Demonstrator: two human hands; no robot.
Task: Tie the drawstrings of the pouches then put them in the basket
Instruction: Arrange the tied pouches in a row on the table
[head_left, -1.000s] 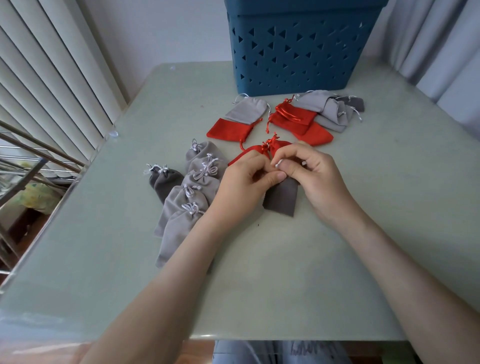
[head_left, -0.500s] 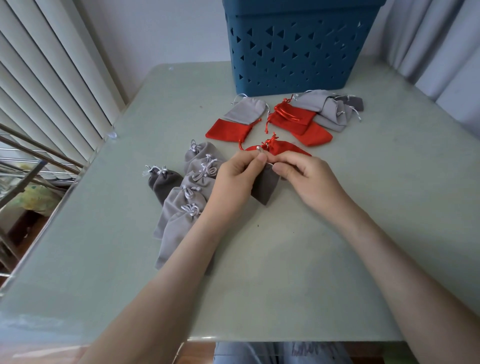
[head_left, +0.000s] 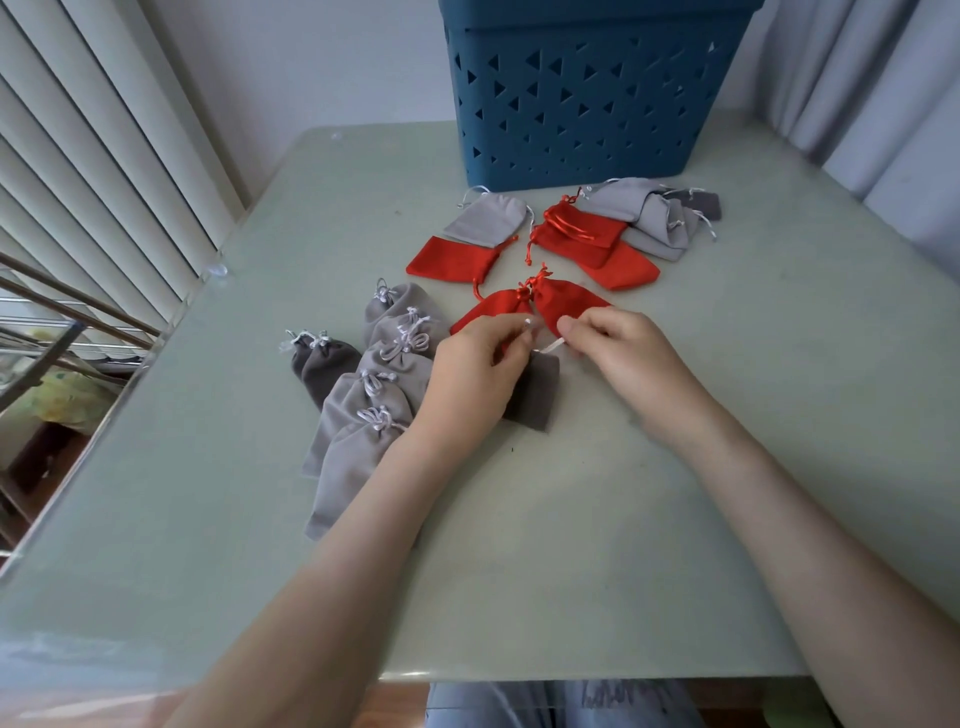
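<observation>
The thin white string of the dark grey pouch is pinched between the left hand and right hand, and it may be dropped if pulled too fast.

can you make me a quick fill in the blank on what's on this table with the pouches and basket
1. The basket at the far edge of the table is ____ in colour.
2. Both hands, the left hand and the right hand, pull white strings on a dark ____ pouch.
3. The two tied pouches just beyond the hands are ____.

Missing words: blue; grey; red
</observation>
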